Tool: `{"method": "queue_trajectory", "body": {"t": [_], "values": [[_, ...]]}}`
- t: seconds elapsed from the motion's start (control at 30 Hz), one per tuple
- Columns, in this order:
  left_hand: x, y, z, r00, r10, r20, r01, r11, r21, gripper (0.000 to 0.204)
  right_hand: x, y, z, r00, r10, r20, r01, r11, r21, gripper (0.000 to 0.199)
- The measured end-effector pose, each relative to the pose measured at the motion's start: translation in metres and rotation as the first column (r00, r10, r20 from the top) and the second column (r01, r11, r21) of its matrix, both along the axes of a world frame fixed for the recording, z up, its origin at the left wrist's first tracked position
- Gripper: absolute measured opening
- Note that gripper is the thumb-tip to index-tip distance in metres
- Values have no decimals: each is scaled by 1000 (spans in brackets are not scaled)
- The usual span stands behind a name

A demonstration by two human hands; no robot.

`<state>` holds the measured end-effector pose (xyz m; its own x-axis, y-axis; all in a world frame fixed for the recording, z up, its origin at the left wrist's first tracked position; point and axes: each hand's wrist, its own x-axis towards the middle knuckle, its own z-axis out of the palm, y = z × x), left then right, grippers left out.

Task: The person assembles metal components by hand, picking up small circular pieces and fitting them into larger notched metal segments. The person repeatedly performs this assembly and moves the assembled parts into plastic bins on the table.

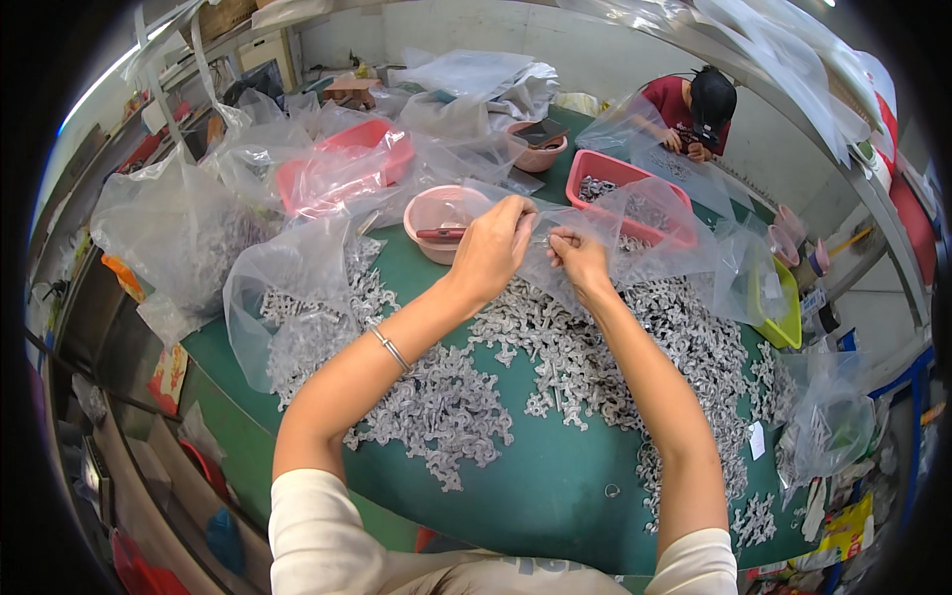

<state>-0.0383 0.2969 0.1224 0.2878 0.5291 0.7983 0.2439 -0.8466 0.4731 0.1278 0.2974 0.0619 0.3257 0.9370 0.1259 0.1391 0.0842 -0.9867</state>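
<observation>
My left hand is raised over the middle of the table, fingers pinched together. My right hand is just right of it, also closed in a pinch. A tiny greyish thing shows between the fingertips, too small to name. Clear plastic film hangs around and behind the fingers. Behind my left wrist, a slim dark red tool lies across a pink bowl; its far end is hidden. Small grey curved parts lie beneath in a left heap and a larger right heap.
A pink basin holds more grey parts; another pink basin sits under plastic bags. A green tray stands at the right edge. Bulging clear bags crowd the left. Across the table, a person in a red shirt works with both hands.
</observation>
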Motion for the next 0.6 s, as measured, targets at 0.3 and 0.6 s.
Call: {"method": "queue_trajectory", "body": {"t": [0.3, 0.6], "values": [[-6, -3, -6, 999, -28, 30, 30, 997, -76, 9, -25, -110, 54, 707, 177, -684, -245, 970, -2, 15], [-5, -4, -9, 999, -37, 24, 39, 995, -87, 9, -40, -158, 85, 800, 222, -557, -215, 973, 79, 14]]}}
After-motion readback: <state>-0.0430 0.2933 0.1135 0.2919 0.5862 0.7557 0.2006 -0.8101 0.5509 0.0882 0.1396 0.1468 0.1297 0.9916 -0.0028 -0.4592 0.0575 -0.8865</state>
